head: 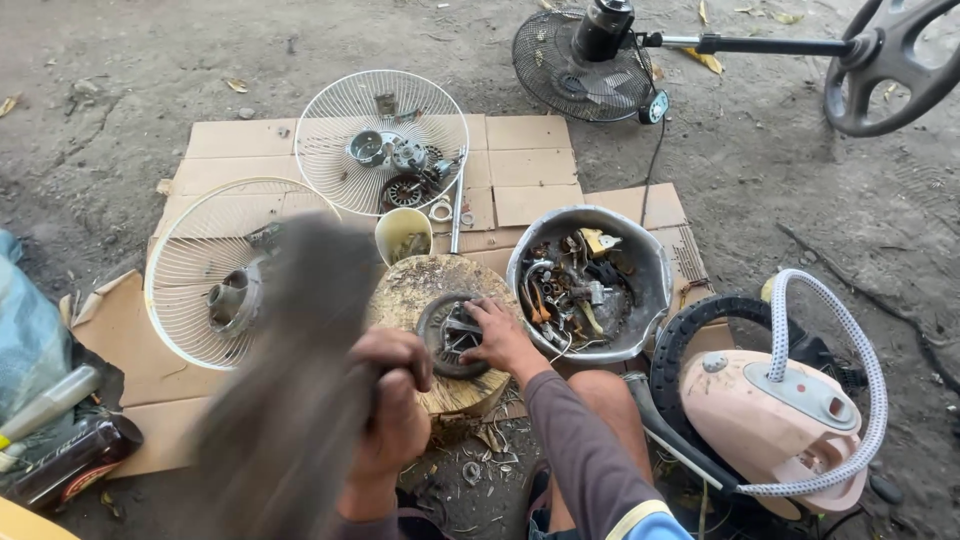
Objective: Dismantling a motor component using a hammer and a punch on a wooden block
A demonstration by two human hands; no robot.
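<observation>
Head view, looking down. Left hand (392, 395): fist closed round a handle; the tool's head (290, 400) is blurred, kind not clear. Right hand (497, 337): fingers spread flat, pressing a round motor part (447, 335) on a wood block (420, 290). Block stands on cardboard (520, 160). Beside it, right: metal bowl (640, 262) of small parts. Behind: yellow cup (402, 233), two white fan guards (380, 105) (190, 270), the far one holding loose parts. Far right: pink appliance (770, 420) with hose. On the dirt beyond: stand fan (585, 70).
</observation>
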